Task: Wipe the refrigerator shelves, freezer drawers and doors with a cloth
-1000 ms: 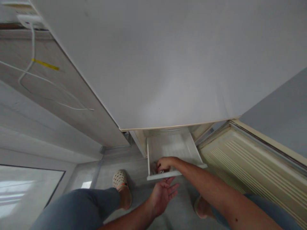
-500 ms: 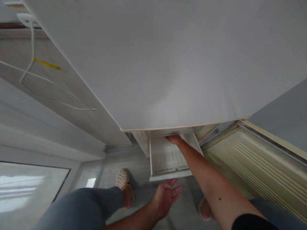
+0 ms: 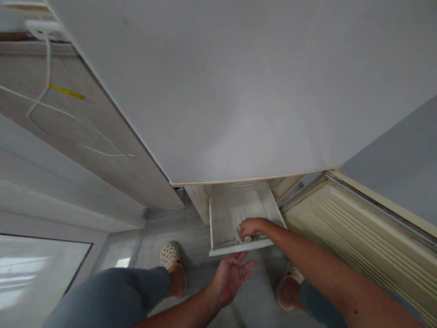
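Note:
A white drawer (image 3: 221, 214) is pulled out from under a large white panel, low in the cabinet. Inside it, close to its front wall, my right hand (image 3: 251, 226) is closed around a pale crumpled cloth (image 3: 247, 238), whose edges poke out below the fingers. My left hand (image 3: 231, 278) is palm up with fingers spread, just below the drawer's front lip, its fingertips near or touching the underside. I cannot see anything in the left hand.
An open door (image 3: 362, 237) with a ribbed yellowish inner face stands to the right. The broad white top panel (image 3: 232, 100) overhangs the drawer. White cables (image 3: 48, 59) hang at the left. My feet in beige clogs (image 3: 170, 256) flank the drawer.
My right hand has come forward from the back of the drawer to its front, and the cloth now shows in it. The left hand stays nearly in place. The view has shifted slightly.

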The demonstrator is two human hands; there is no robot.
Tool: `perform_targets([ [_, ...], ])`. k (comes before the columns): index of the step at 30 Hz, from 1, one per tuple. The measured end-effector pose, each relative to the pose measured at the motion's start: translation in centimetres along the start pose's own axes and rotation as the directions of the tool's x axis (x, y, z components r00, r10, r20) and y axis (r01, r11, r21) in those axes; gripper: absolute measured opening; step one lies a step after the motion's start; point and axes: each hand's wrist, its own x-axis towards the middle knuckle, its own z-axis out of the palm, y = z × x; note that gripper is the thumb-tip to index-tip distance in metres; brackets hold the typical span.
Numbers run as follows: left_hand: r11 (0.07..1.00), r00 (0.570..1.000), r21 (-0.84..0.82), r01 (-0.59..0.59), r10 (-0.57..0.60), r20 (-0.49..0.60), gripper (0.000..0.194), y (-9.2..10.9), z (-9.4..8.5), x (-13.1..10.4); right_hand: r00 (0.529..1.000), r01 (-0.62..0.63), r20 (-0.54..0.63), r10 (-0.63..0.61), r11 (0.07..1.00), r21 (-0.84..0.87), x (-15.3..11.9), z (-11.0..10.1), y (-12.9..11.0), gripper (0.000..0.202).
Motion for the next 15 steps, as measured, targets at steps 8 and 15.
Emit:
perform_targets([
  [8, 1.0, 1.0, -0.017, 0.006, -0.007, -0.008, 0.077, 0.0, 0.4, -0.1, 0.701, -0.345, -0.67, 0.245, 0.939, -0.018, -0.4, -3.1, 2.8, 0.052],
  [15, 1.0, 1.0, 0.0, 0.004, -0.004, 0.004, 0.058, -0.3, -0.4, 0.4, 0.708, -0.325, -0.675, 0.208, 0.944, -0.05, 1.5, -8.8, 6.2, 0.059],
])
